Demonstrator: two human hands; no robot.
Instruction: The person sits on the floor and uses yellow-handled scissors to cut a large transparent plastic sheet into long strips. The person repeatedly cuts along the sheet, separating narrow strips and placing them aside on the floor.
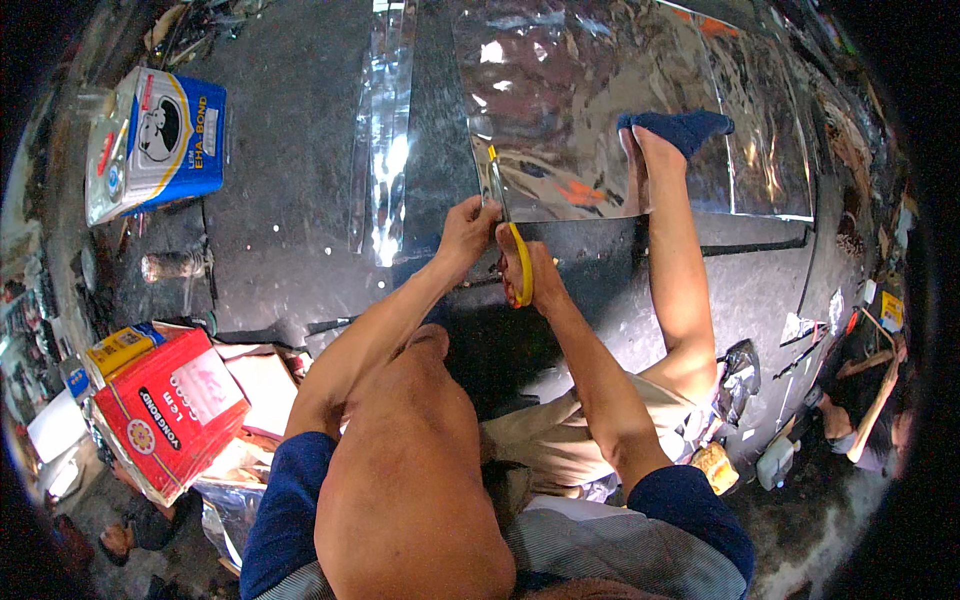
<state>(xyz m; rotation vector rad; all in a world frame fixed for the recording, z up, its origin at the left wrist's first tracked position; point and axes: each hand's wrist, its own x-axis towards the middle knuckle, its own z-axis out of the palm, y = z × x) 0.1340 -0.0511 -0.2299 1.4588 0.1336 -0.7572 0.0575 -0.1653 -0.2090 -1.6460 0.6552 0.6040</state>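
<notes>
My right hand [543, 275] is wrapped around the yellow handles of a pair of scissors [522, 262]. The blades point away from me, along the left edge of a large mirror-like plastic sheet [590, 100]. Close beside the blades, my left hand [468, 235] pinches the sheet at its near left corner. Its fingertips partly cover what lies between them. Left of the sheet, a narrow shiny strip [388, 130] lies lengthwise on the dark surface. My foot in a dark blue sock [685, 130] rests on the right part of the sheet.
A blue and white tin [200, 140] stands at the far left. Nearer on that side is a red carton [170, 415] beside open cardboard. A clear jar [172, 265] lies between them. Two other people show at the lower edges, and a black plastic bag [738, 380] lies by my leg.
</notes>
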